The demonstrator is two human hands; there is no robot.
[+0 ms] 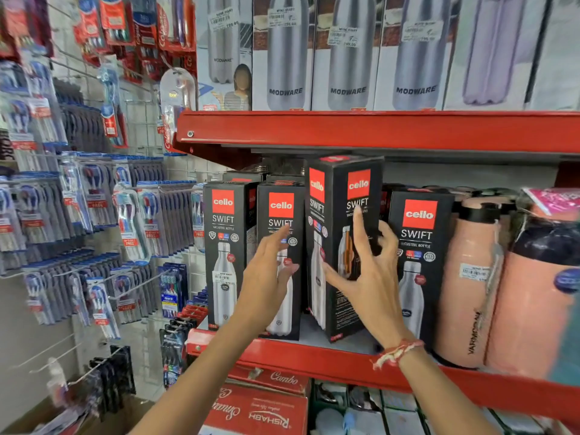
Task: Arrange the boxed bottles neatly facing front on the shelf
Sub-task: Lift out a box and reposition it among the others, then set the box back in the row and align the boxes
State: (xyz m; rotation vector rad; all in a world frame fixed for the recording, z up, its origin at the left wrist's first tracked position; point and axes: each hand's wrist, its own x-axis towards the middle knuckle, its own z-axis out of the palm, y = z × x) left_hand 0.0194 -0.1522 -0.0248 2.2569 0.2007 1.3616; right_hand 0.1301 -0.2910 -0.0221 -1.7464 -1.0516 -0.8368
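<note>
Several black Cello Swift bottle boxes stand on the red shelf (314,361). The leftmost box (224,246) and the second box (281,215) face front. The third box (340,196) is turned at an angle, showing two faces, and sits taller and nearer than the rest. A fourth box (419,262) faces front on the right. My left hand (266,277) hovers open in front of the second box. My right hand (368,271) is spread open against the angled box's right face, its fingers reaching round the box's edge.
Peach flasks (467,284) stand right of the boxes. Modware bottle boxes (348,51) fill the shelf above. Toothbrush packs (94,199) hang on hooks at left. Red cartons (260,406) lie below the shelf.
</note>
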